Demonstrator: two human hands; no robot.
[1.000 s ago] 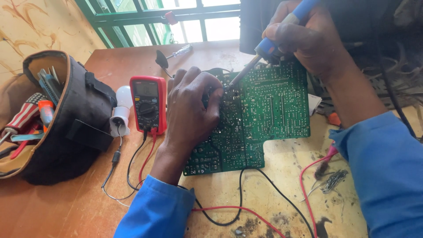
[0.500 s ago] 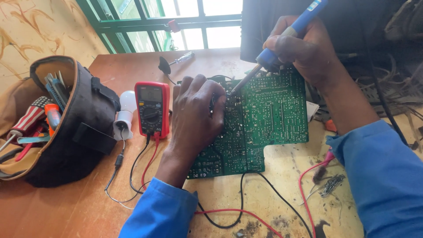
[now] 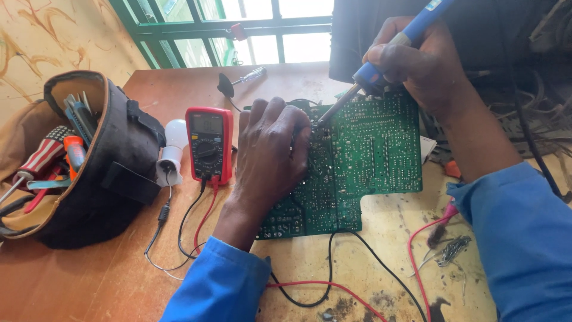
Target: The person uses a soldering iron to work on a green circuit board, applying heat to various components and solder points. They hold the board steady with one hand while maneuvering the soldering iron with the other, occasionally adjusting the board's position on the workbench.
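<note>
Since the earlier frame, little has shifted: right hand (image 3: 426, 62) still grips a blue soldering iron (image 3: 381, 62), tip on the green circuit board (image 3: 363, 161); left hand (image 3: 271, 152) presses flat, fingers released.

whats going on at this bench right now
A person in blue sleeves is working on a green circuit board lying solder side up on a wooden table. The left hand presses flat on the board, while the right hand holds a blue soldering iron with its tip at the board's upper middle. A red multimeter, a white bulb and an open tool bag sit to the left.
</note>
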